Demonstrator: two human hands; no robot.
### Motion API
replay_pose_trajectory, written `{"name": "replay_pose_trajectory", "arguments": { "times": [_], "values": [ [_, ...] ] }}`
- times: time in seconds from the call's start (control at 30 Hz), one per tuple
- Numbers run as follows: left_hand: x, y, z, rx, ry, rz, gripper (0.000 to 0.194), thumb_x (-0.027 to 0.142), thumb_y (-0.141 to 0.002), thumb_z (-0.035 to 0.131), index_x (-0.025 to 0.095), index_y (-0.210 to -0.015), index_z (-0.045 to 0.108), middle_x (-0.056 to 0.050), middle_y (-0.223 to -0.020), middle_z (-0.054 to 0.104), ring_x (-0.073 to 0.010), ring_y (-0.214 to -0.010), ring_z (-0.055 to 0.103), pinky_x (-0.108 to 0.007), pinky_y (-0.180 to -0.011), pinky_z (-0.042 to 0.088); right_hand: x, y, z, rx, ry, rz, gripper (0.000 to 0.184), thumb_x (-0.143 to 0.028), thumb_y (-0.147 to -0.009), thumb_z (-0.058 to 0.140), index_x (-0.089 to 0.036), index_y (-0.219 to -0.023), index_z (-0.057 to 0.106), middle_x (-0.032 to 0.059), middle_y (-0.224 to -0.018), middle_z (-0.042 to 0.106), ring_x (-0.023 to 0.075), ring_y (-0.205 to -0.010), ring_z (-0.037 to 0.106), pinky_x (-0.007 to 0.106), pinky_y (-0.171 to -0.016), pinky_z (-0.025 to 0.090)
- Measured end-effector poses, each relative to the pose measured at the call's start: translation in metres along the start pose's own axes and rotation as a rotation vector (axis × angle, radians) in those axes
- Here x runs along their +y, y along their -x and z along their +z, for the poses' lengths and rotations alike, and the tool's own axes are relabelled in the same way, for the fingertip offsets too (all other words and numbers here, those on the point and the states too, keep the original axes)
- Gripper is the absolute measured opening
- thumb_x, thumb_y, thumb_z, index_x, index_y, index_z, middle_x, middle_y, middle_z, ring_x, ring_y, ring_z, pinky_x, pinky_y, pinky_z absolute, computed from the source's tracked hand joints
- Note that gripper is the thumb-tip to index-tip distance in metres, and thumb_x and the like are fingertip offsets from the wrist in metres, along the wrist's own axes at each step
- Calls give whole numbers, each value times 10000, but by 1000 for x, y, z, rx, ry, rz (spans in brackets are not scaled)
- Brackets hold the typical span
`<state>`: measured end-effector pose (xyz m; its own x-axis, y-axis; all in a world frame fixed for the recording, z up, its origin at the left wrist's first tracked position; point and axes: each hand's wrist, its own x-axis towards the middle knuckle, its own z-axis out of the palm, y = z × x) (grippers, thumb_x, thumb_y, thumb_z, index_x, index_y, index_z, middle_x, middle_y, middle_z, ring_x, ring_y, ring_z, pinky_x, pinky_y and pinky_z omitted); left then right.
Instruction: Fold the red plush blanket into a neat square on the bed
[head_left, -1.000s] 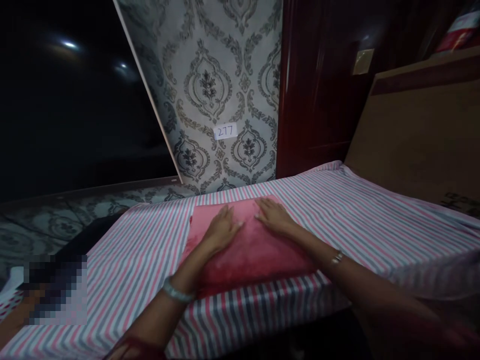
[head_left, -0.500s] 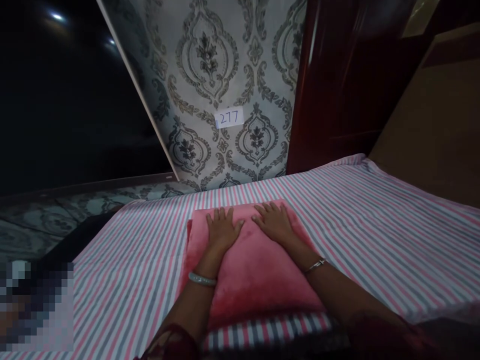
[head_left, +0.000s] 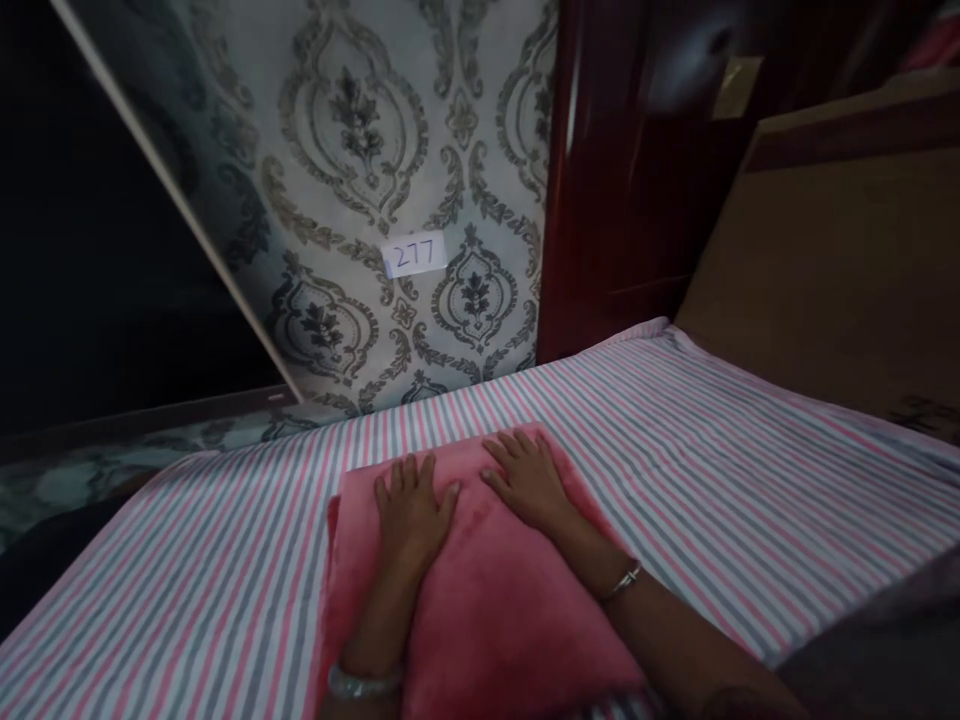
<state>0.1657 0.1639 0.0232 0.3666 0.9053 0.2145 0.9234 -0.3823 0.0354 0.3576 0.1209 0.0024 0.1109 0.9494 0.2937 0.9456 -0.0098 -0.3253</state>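
A folded pink plush cloth [head_left: 487, 610] lies on a bed covered by a pink, grey and white striped sheet [head_left: 720, 470]. My left hand [head_left: 411, 505] rests flat on the cloth's far left part, fingers stretched out and slightly spread. My right hand [head_left: 526, 480] lies flat beside it on the far right part, fingers extended. Both palms press down on the cloth and hold nothing. A bracelet shows on each wrist.
Patterned grey wallpaper [head_left: 360, 160] with a paper label reading 277 [head_left: 414, 254] stands behind the bed. A dark red wooden door [head_left: 630, 180] is at the back right, a brown headboard [head_left: 832, 270] at the right. A dark panel [head_left: 97, 280] fills the left.
The view has shifted closer and to the right, so the cloth and hands sit lower in the picture. Both hands stay flat on the pink cloth, little changed relative to it.
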Motion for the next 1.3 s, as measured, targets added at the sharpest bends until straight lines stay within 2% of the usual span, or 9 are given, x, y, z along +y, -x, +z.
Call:
{"name": "replay_pose_trajectory", "arguments": {
  "times": [0.37,0.67,0.87,1.1,1.3],
  "values": [
    [-11,-7,8,67,-56,1,567,410,-932,369,130,-1409,491,-183,-1478,477,-322,-1399,376,-540,-1138,228,-3,0,-11,8,-140,26,558,-550,-967,409,-269,-1444,473,90,-1525,425,336,-1434,288,581,-1177,78],
    [-25,-8,22,145,-57,35,571,442,-902,374,151,-1359,555,-151,-1411,559,-327,-1357,444,-539,-1129,279,8,1,-6,-14,-289,18,555,-468,-983,387,-249,-1491,418,47,-1564,372,293,-1474,224,526,-1206,52],
    [-15,-2,14,137,-66,12,530,414,-933,410,153,-1374,543,-154,-1420,549,-322,-1356,446,-543,-1123,294,8,1,-7,-29,-259,11,546,-432,-975,409,-227,-1479,442,64,-1559,379,303,-1470,234,523,-1200,37],
    [-6,3,5,177,-74,12,478,387,-957,427,138,-1345,551,-173,-1386,561,-324,-1335,448,-526,-1113,284,4,1,-8,-20,-165,-1,516,-416,-976,397,-199,-1435,491,98,-1510,449,312,-1413,322,545,-1175,97],
    [1,11,-3,229,-52,18,461,391,-954,440,124,-1299,586,-189,-1289,606,-321,-1237,508,-516,-1058,320,-4,5,-7,26,-42,-30,487,-384,-989,355,-196,-1410,509,119,-1484,473,302,-1384,354,543,-1160,141]
  ]
}}
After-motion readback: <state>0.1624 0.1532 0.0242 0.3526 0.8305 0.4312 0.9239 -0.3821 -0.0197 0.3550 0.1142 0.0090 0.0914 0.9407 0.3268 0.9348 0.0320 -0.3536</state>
